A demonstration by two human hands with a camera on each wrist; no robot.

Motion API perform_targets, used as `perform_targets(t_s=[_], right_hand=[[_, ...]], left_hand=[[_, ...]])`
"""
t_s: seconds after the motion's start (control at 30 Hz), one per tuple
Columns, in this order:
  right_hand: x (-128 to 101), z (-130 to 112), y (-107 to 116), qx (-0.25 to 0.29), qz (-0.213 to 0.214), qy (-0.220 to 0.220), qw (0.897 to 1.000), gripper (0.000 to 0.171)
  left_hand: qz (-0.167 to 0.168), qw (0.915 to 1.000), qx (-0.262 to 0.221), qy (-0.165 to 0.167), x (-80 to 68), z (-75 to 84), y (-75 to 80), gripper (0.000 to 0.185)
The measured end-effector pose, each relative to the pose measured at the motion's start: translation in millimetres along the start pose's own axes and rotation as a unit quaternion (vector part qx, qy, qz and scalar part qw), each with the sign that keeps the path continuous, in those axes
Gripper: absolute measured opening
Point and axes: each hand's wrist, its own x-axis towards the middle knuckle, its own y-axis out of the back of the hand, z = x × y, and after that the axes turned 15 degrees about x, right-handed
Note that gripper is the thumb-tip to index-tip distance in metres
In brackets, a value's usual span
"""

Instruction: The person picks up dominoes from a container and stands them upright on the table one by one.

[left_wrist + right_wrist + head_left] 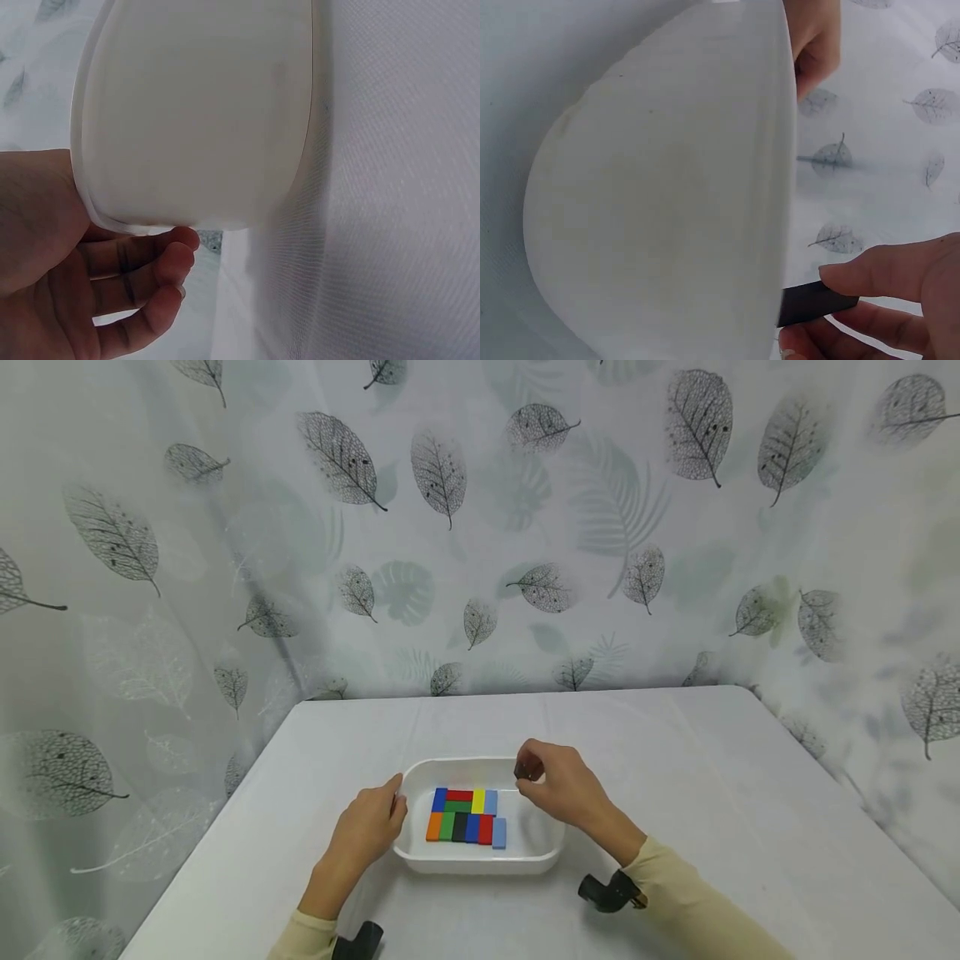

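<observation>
The right hand's grip (558,785) pinches a small dark block (525,768) between thumb and fingertips, holding it above the far right corner of a white tray (480,862). In the right wrist view the same black block (814,304) pokes out from behind the tray's rounded outer wall (667,210), with the fingers (885,277) curled over it.

The left hand (367,831) rests against the tray's left side, thumb up at the rim and fingers curled along the outer wall. The left wrist view shows those fingers (142,259) bent under the tray's lip (150,223), so this hand is grasping the tray.

The tray sits on a white tabletop (712,777), near its front edge and roughly midway between the left and right edges. Inside it lie coloured blocks (467,817) packed flat in two rows, touching one another: blue, red, green, yellow and pale blue in the far row; orange, green, black, blue, red and pale blue in the near row. They fill the middle of the tray floor, with bare white floor to their right, beneath the raised dark block.

A leaf-printed curtain (480,527) hangs behind the tabletop and along both sides.
</observation>
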Motion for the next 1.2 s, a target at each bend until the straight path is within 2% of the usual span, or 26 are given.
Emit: perform_targets(t_s=[0.2,0.47,0.77,1.2], right_hand=[[-2,3,11,0.006,0.006,0.022,1.000,0.018],[-5,8,27,0.018,0.022,0.029,0.999,0.017],[-9,16,42,0.018,0.036,0.022,0.999,0.018],[-15,32,59,0.012,0.054,0.011,0.998,0.017]], left_hand=[[-0.006,1.0000,-0.003,0.002,-0.6,0.5,0.3,0.040],[-0.006,1.0000,0.001,0.004,-0.6,1.0,0.5,0.041],[-0.002,1.0000,-0.003,-0.001,-1.4,1.7,-0.1,0.042],[-0.018,0.9998,0.003,0.008,0.1,2.1,2.5,0.043]])
